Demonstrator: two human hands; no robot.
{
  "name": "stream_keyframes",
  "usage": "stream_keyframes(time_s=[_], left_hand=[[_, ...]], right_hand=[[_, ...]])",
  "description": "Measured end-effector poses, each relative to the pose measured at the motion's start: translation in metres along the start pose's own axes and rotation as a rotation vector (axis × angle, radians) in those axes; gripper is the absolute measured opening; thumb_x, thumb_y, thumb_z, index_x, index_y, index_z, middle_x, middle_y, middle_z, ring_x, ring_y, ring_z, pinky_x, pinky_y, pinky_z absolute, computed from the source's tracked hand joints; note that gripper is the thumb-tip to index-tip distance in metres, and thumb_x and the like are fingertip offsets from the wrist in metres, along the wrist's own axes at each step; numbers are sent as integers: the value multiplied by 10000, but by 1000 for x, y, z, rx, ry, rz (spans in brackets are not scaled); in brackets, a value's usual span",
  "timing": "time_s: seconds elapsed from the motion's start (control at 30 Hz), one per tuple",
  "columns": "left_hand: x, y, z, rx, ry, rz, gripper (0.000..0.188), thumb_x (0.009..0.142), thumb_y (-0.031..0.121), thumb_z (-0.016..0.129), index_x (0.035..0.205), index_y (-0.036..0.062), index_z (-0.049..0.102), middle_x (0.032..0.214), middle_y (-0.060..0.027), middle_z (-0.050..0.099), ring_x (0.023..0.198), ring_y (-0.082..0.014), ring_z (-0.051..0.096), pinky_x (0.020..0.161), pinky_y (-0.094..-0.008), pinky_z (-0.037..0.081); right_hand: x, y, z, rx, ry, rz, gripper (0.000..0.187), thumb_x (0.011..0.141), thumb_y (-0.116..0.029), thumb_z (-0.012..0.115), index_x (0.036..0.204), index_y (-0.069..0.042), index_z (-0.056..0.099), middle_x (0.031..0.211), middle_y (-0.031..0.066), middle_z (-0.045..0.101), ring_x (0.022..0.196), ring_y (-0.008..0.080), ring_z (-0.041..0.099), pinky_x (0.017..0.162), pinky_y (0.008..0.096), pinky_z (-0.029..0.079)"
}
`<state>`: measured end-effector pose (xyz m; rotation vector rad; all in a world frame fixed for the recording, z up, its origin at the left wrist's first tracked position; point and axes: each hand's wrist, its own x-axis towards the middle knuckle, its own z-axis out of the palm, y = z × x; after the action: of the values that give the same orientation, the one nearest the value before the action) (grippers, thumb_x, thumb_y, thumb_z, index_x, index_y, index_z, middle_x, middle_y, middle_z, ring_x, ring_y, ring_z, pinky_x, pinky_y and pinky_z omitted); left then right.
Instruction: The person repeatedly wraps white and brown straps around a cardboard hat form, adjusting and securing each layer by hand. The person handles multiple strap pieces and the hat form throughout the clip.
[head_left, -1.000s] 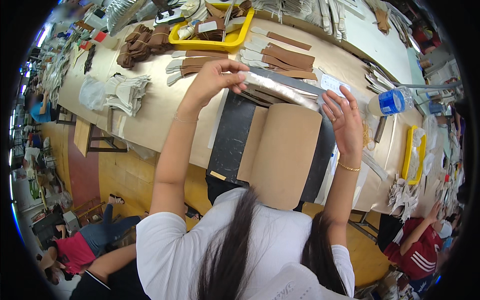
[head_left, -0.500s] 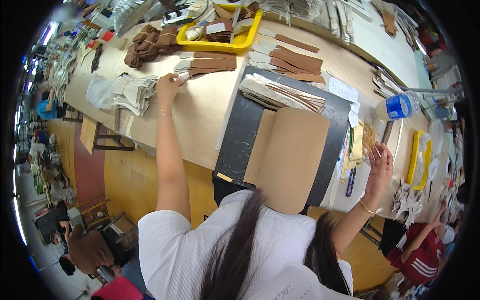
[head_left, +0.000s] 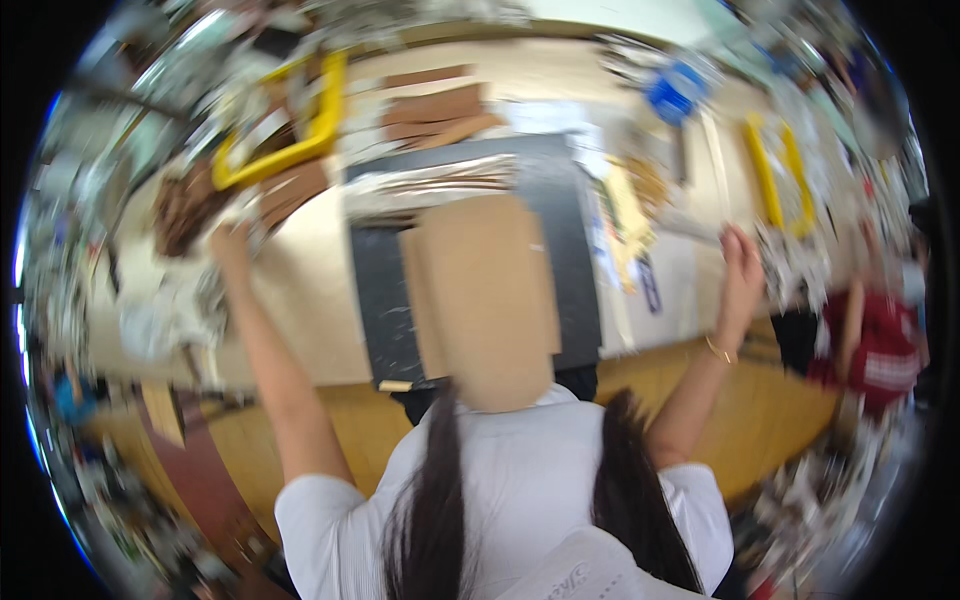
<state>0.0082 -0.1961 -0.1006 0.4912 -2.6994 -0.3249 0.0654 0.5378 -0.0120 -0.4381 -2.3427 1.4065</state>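
My left hand [head_left: 232, 245] is stretched out over the left of the table, at the pale ends of some brown strips [head_left: 292, 193]. Motion smears its fingers, so what they hold does not show. On the right, my right hand [head_left: 740, 265] is raised beside a heap of whitish scraps [head_left: 790, 262], its fingers pressed together; anything between them is too small to make out. Between my arms a tan sheet [head_left: 485, 300] lies over a black board [head_left: 572, 240]. Behind it on the board is a stack of whitish strips with brown edges [head_left: 440, 182].
At the back left stands a yellow tray [head_left: 335, 100], with brown bundles [head_left: 185, 205] beside it. More brown strips [head_left: 435, 110] lie behind the board. A bottle with a blue label [head_left: 675, 92] and another yellow tray [head_left: 755, 165] are at the right. A person in red [head_left: 875, 340] is nearby.
The view has turned, shifting the table within it, and is now blurred. My left hand is still by the brown strips' pale ends; my right hand is now closer to the whitish scraps.
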Motion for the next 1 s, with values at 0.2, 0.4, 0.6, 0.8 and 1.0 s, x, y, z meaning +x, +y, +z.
stream_keyframes(time_s=[0.2, 0.4, 0.6, 0.8, 1.0], left_hand=[[-11, 33, -6, 232, 75, -61, 223, 762, 149, 651, 822, -66, 632, 768, -245, 629, 701, -395, 603, 637, -452, 454], [4, 27, 11, 82, 66, 146, 158, 748, 89, 594, 769, -38, 502, 682, -185, 558, 640, -366, 543, 621, -427, 439], [32, 1, 0, -236, -277, -127, 251, 828, 222, 623, 750, 21, 495, 687, -56, 536, 600, -172, 500, 531, -303, 414], [36, 37, -44, -594, -268, -315, 256, 849, 291, 651, 767, 74, 543, 754, -10, 571, 655, -103, 559, 517, -205, 418], [40, 72, -88, -1304, -288, -415, 143, 846, 158, 648, 912, 61, 566, 869, -38, 614, 771, -114, 597, 652, -200, 466]], right_hand=[[0, 19, -13, -621, 43, -275, 179, 809, -32, 595, 976, -49, 658, 981, 118, 614, 915, 275, 592, 811, 337, 467], [1, 45, 10, -648, -67, -410, 210, 756, -33, 632, 958, -76, 671, 988, 81, 611, 943, 247, 570, 823, 341, 456], [-2, 54, 18, -729, 49, -535, 181, 733, -97, 665, 915, -104, 663, 973, 26, 630, 934, 205, 579, 802, 336, 454], [-5, 56, 21, -726, 130, -560, 164, 725, -119, 675, 885, -99, 645, 957, 22, 625, 899, 203, 587, 783, 326, 460], [0, 51, 21, -770, 73, -538, 109, 714, -101, 654, 782, -66, 578, 874, 46, 589, 866, 214, 580, 767, 332, 465]])
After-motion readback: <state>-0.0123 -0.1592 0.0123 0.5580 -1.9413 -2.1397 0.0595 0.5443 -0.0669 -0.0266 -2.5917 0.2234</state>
